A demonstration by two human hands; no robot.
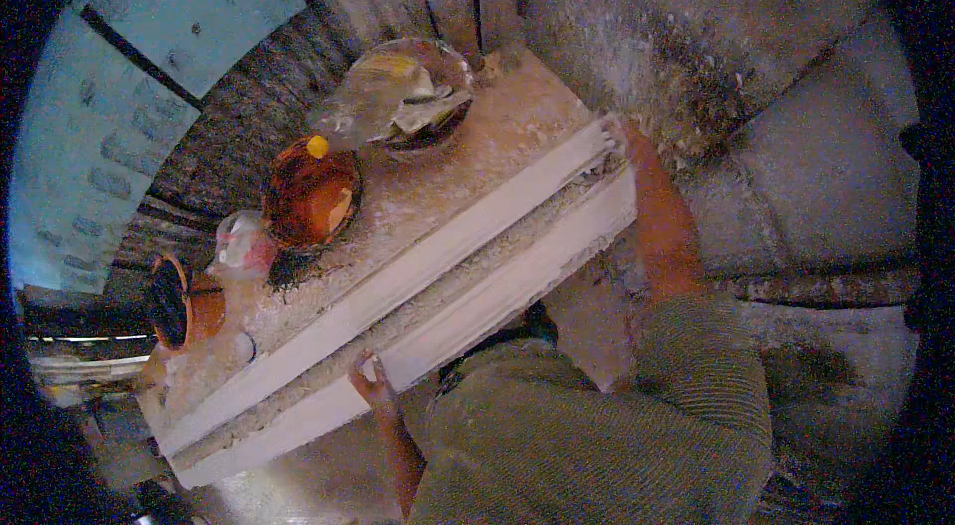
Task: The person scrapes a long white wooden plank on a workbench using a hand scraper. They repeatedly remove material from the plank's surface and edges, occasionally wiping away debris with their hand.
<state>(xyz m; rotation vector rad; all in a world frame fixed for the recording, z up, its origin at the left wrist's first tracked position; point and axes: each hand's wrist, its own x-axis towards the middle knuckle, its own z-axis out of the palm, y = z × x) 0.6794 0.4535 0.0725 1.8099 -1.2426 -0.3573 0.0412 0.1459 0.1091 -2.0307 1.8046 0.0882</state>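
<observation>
A person in an olive knitted top leans over a dusty surface (438, 192), where a farther white strip (398, 278) and a nearer white strip (477, 311) lie diagonally side by side, a rough, crumbly band (398, 316) running between them. The left hand (376, 388) is at the outer edge of the nearer strip, its grip curled with thumb and finger in a loop, though whether it pinches the edge cannot be told. The right hand (623, 139) reaches the strips' far right ends, its grip too blurred to show whether it is closed on them. Beyond sit an orange bowl (288, 202), a wide basin (460, 115) of clear plastic and pale scraps, and a clear, pink-tinged container (242, 245)
</observation>
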